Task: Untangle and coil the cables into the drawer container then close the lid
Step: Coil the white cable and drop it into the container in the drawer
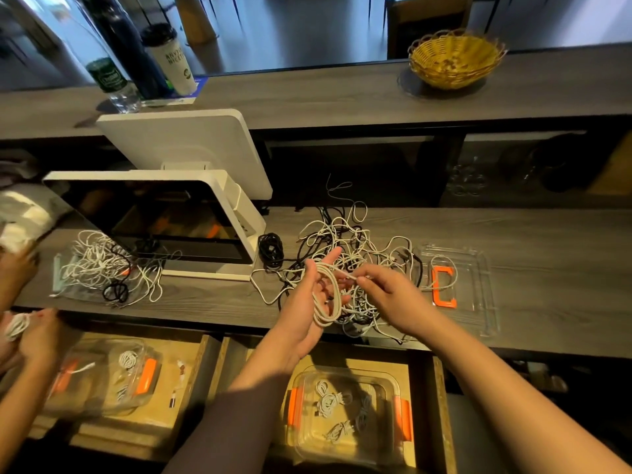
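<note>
Left hand [316,295] holds coiled white cable [327,299]; right hand [386,292] apparently pinches its end.

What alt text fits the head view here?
Over a counter, the left hand holds loops of a white cable while the right hand pinches its end, above a tangle of white and black cables. Below, an open drawer holds a clear container with two coiled cables; its lid lies on the counter to the right.

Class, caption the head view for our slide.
Left hand holds coiled white cable; right hand pinches its end.
</note>
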`<state>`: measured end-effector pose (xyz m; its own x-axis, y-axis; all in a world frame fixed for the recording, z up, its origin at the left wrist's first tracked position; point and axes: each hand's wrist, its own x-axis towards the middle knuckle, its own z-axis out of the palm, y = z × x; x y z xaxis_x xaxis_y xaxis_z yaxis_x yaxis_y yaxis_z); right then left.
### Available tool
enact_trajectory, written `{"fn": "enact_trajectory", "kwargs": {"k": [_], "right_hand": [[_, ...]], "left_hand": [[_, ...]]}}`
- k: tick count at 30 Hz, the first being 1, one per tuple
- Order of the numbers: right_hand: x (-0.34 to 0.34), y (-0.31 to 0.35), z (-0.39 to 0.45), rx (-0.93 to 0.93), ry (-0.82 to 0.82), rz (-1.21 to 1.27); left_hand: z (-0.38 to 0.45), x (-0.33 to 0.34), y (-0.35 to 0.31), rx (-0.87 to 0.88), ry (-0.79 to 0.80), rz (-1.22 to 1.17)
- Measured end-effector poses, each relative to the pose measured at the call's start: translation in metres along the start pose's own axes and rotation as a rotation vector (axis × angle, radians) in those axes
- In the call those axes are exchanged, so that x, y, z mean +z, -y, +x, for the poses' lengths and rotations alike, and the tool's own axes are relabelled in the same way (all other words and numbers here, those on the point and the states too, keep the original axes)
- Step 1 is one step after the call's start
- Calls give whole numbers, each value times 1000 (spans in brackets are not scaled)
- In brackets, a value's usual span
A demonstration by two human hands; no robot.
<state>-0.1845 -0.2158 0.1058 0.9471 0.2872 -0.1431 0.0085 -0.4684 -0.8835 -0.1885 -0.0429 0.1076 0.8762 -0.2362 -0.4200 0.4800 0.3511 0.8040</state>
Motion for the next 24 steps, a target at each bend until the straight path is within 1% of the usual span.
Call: {"fn": "enact_trajectory", "kwargs": {"k": [3,7,11,13,15,18,22,24], "right_hand": [[13,13,-9,80,-16,131],[35,20,-19,156,-91,159],[40,26,-28,143,-119,430],[38,29,-34,115,-105,488],[35,30,-38,109,-59,505],[29,30,-43,151,27,555],[23,30,-53,126,258,758],[20,32,-57,115,295,837]], "left_hand": [[-3,10,4,17,-72,-90],[-6,22,7,27,-144,-169],[-12,30,5,47,-148,-171],[-15,34,5,70,-138,-143],[-19,38,6,105,-137,-95],[-25,41,8,162,-148,11],[-35,44,7,177,-133,121],[-39,44,8,175,-105,143]]}}
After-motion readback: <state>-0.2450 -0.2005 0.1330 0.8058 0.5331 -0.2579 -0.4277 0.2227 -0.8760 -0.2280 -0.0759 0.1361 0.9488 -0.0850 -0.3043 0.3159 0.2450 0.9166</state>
